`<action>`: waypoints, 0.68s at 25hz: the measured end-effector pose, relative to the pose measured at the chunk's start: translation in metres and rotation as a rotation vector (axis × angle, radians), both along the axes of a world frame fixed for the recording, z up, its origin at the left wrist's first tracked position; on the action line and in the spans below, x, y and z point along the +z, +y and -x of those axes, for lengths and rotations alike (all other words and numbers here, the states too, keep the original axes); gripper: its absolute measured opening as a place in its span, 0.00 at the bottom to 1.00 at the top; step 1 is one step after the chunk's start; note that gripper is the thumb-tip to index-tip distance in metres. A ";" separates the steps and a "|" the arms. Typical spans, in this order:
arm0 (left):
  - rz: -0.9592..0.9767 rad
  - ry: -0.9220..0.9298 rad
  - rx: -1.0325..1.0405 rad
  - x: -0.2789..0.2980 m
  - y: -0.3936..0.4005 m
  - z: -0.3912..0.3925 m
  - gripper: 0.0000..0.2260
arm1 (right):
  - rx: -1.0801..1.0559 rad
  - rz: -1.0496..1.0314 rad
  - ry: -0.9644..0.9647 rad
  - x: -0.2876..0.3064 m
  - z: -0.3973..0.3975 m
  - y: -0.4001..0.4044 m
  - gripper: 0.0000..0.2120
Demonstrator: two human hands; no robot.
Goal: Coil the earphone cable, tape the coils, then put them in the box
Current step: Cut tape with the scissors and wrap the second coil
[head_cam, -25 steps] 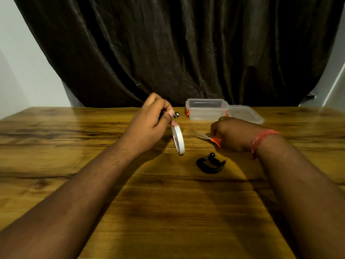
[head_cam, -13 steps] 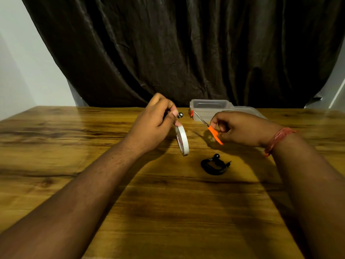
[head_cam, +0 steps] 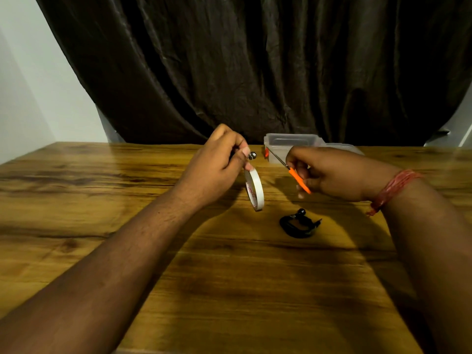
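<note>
Two hands were busy above the middle of the surface (head_cam: 76,205), and the change of the last second was on your right side. Starting at the left, your left hand (head_cam: 217,162) pinched the tape roll (head_cam: 253,191) by its top, so the roll hung on edge below your fingers, and the same hand seemed to hold an earphone coil, with a small metal earbud (head_cam: 252,157) poking out past your thumb. That hand sat where it had been a second earlier.

Your right hand (head_cam: 329,175) had been low at the surface, closing on the orange-handled scissors (head_cam: 293,172). Now it gripped them in the air, blades aimed up and left toward the tape. To my eye that meant you were about to cut a strip, so the taping step was under way, not finished.

Nearer you, between the two arms, a second black earphone coil (head_cam: 298,224) lay on the surface, untouched.

At the far edge, right of centre, the clear plastic box (head_cam: 293,143) stood open with its lid (head_cam: 342,146) lying just beside it on the right. From this angle I could see nothing inside it, so the boxing step was still ahead.
</note>
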State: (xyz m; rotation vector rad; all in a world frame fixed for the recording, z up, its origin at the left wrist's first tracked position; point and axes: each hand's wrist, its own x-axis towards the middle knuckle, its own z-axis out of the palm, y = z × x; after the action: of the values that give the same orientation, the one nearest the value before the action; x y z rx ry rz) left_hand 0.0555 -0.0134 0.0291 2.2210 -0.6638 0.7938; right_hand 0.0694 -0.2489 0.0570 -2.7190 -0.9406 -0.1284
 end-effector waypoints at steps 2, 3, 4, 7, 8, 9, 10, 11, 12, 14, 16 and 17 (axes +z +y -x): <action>-0.002 -0.003 0.000 0.000 0.000 -0.001 0.03 | -0.019 0.026 -0.021 0.001 -0.001 0.000 0.13; -0.001 -0.003 -0.002 0.000 0.000 -0.001 0.03 | -0.024 0.042 -0.028 0.001 -0.002 -0.001 0.14; 0.003 -0.002 -0.005 0.000 0.001 -0.001 0.04 | -0.024 0.048 -0.028 0.002 -0.002 -0.002 0.14; -0.003 0.007 0.001 0.000 0.000 -0.001 0.03 | -0.022 0.066 -0.017 0.001 0.001 -0.003 0.18; -0.009 0.008 0.006 0.000 0.000 0.000 0.03 | -0.030 0.075 -0.012 0.001 0.002 -0.003 0.20; -0.014 0.007 0.011 0.000 0.000 0.000 0.03 | -0.036 0.082 -0.014 0.000 0.002 -0.002 0.21; -0.020 0.004 0.016 0.000 0.000 0.000 0.03 | -0.036 0.091 -0.026 -0.001 0.001 0.000 0.21; -0.025 0.000 0.017 0.000 0.000 0.001 0.03 | -0.027 0.103 -0.043 -0.002 0.000 0.001 0.21; -0.029 -0.003 0.015 0.000 -0.001 0.001 0.03 | -0.013 0.109 -0.054 -0.002 -0.001 0.003 0.21; -0.035 -0.006 0.012 0.000 -0.002 0.001 0.03 | 0.014 0.090 -0.064 -0.002 0.000 0.006 0.21; -0.040 -0.013 0.017 0.000 -0.003 0.000 0.03 | 0.032 0.059 -0.085 0.000 0.001 0.008 0.21; -0.043 -0.016 0.021 0.000 -0.003 0.000 0.03 | 0.035 0.053 -0.098 0.001 0.002 0.008 0.21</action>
State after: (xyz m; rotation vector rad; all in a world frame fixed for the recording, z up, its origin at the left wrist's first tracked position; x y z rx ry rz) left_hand 0.0556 -0.0167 0.0287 2.2663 -0.6717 0.8160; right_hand 0.0679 -0.2412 0.0578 -2.7648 -1.0314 -0.2354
